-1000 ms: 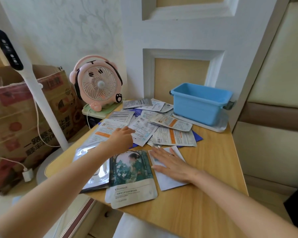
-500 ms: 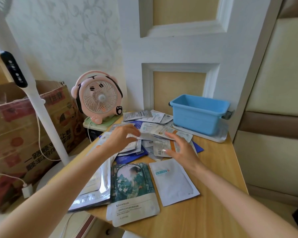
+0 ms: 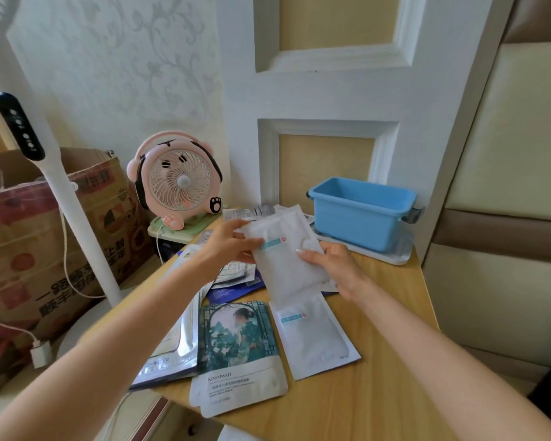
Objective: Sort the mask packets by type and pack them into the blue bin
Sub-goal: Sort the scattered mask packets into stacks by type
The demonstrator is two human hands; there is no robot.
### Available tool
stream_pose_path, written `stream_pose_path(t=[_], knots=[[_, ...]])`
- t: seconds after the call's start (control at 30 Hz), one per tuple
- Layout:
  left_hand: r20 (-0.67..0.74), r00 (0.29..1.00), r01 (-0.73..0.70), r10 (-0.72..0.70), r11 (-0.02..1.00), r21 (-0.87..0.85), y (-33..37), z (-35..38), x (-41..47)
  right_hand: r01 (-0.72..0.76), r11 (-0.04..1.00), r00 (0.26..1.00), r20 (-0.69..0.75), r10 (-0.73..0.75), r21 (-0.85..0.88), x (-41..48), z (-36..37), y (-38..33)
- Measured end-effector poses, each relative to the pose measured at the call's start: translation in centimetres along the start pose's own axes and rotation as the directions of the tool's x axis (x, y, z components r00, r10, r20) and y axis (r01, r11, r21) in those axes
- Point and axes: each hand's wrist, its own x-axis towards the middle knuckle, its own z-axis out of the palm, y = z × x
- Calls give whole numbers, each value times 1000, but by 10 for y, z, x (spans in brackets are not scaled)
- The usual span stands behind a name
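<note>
Biggest risk: the table (image 3: 379, 393) is small and crowded, w/ packets hanging over its near edge. The green packet (image 3: 239, 358) and the silver packet (image 3: 175, 354) both stick out past the wood, so a brush from a forearm on the way back down could knock them to the floor.

Next: mis-sorting. The white packet (image 3: 287, 259) held up in the air looks the same type as the white packet on the table (image 3: 315, 335) directly below it, same pale blue label strip w/ a small red mark. Set anywhere but on that one, the types get mixed again.

Smaller: the back pile (image 3: 236, 272) of loose packets is overlapped, a dark blue one partly buried, so types hidden underneath could be missed.

Smallest: slip. The foil looks slick and the hold is only at the edges.

Grip: left hand (image 3: 226, 246) pinches the white packet's left edge, thumb on front by the label; right hand (image 3: 334, 265) clamps the right edge, fingertips on the face. Both closed on it.

The packet itself: flat, matte white, a bit crinkled, tilted, lifted above the pile, near but not over the blue bin (image 3: 363, 211). The bin sits on a white tray at the back right; nothing shows inside it from this angle, so packing prob. not started.
</note>
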Motion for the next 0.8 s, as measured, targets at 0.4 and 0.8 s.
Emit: stream_pose_path(t=[0.4, 0.8], knots=[[-460, 885, 280, 67, 713, 643, -74, -79, 40, 403, 280, 913, 362, -188, -871, -24, -2, 56], [-564, 815, 522, -135, 593, 613, -102, -102, 73, 330, 463, 938, 343, -58, -823, 16, 22, 40]])
